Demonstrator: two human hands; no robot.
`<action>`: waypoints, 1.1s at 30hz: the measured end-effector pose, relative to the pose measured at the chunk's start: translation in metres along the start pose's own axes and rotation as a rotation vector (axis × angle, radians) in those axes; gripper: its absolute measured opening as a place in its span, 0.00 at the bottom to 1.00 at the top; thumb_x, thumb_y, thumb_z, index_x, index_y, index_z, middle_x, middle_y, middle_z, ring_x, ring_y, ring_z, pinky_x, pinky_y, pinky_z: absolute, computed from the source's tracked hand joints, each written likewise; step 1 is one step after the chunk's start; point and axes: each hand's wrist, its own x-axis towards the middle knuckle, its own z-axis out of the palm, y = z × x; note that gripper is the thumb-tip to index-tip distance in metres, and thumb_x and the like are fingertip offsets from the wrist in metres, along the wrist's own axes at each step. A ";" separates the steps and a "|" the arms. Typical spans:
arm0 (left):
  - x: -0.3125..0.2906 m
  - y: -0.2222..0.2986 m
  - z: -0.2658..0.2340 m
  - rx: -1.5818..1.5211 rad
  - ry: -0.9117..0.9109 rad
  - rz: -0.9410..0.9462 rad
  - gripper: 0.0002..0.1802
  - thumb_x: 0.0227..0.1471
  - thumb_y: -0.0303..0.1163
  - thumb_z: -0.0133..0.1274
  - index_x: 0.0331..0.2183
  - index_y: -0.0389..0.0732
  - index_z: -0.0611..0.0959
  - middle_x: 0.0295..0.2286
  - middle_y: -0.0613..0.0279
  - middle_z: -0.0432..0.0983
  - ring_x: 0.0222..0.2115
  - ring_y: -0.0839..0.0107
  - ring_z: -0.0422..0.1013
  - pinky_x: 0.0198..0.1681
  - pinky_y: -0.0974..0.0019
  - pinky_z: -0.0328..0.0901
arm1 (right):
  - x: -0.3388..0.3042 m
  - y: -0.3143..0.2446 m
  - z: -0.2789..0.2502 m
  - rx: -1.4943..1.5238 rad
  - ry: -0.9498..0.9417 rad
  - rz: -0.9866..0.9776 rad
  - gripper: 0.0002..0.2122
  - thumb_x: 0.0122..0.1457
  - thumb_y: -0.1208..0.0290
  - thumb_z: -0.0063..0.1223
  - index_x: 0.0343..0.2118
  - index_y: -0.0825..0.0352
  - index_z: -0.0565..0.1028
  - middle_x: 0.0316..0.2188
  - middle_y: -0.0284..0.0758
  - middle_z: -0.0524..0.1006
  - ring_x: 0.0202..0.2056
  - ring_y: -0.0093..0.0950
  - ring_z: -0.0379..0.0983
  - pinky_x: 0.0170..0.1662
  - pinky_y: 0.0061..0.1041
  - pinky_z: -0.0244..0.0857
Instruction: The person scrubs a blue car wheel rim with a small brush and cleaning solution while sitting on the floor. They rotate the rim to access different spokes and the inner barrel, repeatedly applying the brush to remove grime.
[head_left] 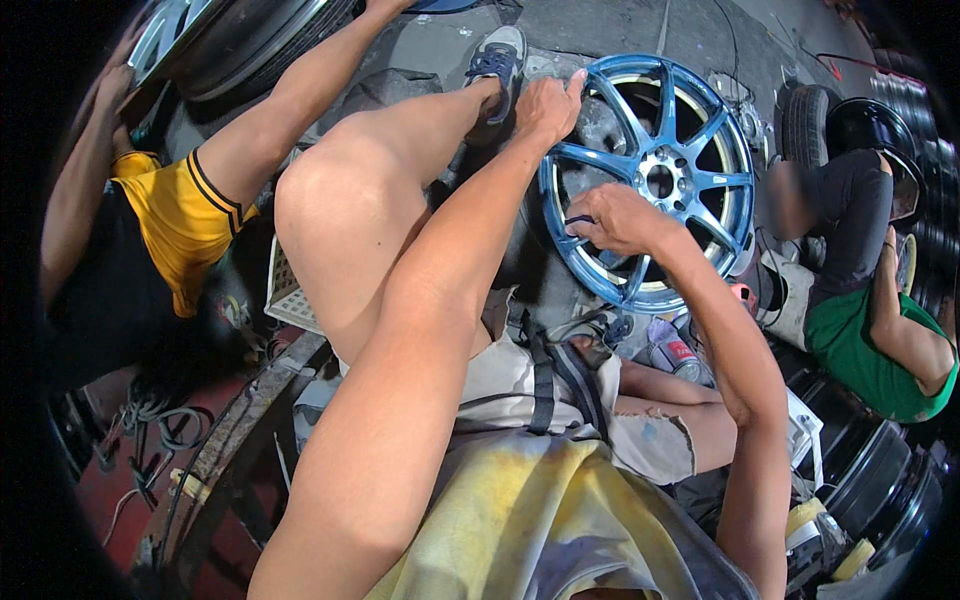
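Observation:
A blue alloy wheel rim [748,180] with several spokes and a bolt-holed hub stands tilted in front of me. My left hand [548,108] is closed at its upper left edge, thumb side along the lip, with the other fingers partly hidden. Over the lower left spokes, my right hand [625,220] is bent with its fingers curled together. A small dark blue band or strip shows at those fingers; whether it is worn or held I cannot make out. Below the wheel lies a can [676,358] with a red label.
At left a person in yellow shorts [178,225] sits beside another wheel [265,50]. A person in a green top [875,340] works at right, near a tire [806,122] and stacked dark rims [870,470]. A rusty metal bar [235,430] and a white plastic crate [288,290] lie to my left.

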 end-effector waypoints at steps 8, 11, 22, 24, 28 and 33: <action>0.001 0.000 -0.001 0.001 0.009 0.010 0.42 0.68 0.63 0.41 0.41 0.30 0.89 0.44 0.32 0.82 0.48 0.37 0.78 0.54 0.43 0.71 | 0.002 -0.005 -0.001 0.023 0.026 0.043 0.12 0.62 0.63 0.60 0.37 0.67 0.86 0.34 0.52 0.83 0.41 0.54 0.80 0.47 0.52 0.73; 0.000 0.001 -0.001 -0.004 0.014 0.009 0.42 0.68 0.63 0.41 0.40 0.30 0.90 0.44 0.32 0.82 0.48 0.36 0.78 0.54 0.43 0.71 | -0.001 -0.004 -0.004 0.189 -0.023 0.091 0.14 0.61 0.66 0.60 0.29 0.75 0.79 0.25 0.53 0.79 0.34 0.56 0.77 0.40 0.48 0.70; -0.002 0.003 -0.003 -0.021 0.009 0.010 0.44 0.68 0.65 0.39 0.40 0.30 0.90 0.44 0.33 0.82 0.49 0.36 0.77 0.55 0.43 0.70 | 0.010 -0.038 0.021 0.014 0.160 0.521 0.14 0.60 0.64 0.58 0.32 0.74 0.83 0.34 0.60 0.82 0.41 0.56 0.81 0.49 0.50 0.75; -0.003 0.003 -0.004 -0.010 0.012 0.010 0.43 0.68 0.64 0.39 0.40 0.31 0.90 0.45 0.34 0.82 0.50 0.38 0.77 0.55 0.43 0.71 | 0.009 -0.033 0.013 0.068 0.116 0.467 0.15 0.59 0.64 0.59 0.32 0.75 0.82 0.33 0.61 0.81 0.41 0.57 0.81 0.49 0.52 0.74; -0.004 0.002 -0.003 -0.014 0.005 0.010 0.43 0.68 0.64 0.39 0.40 0.31 0.90 0.45 0.34 0.82 0.49 0.38 0.77 0.55 0.43 0.71 | 0.012 -0.027 0.012 0.076 0.192 0.500 0.14 0.59 0.63 0.60 0.33 0.74 0.82 0.33 0.59 0.82 0.40 0.57 0.81 0.46 0.51 0.75; -0.001 -0.002 0.002 -0.035 0.021 0.015 0.47 0.67 0.67 0.39 0.39 0.28 0.89 0.42 0.30 0.82 0.48 0.34 0.77 0.56 0.42 0.69 | 0.003 -0.021 0.021 0.156 0.147 0.366 0.14 0.60 0.62 0.62 0.36 0.71 0.83 0.30 0.56 0.81 0.36 0.55 0.80 0.40 0.48 0.72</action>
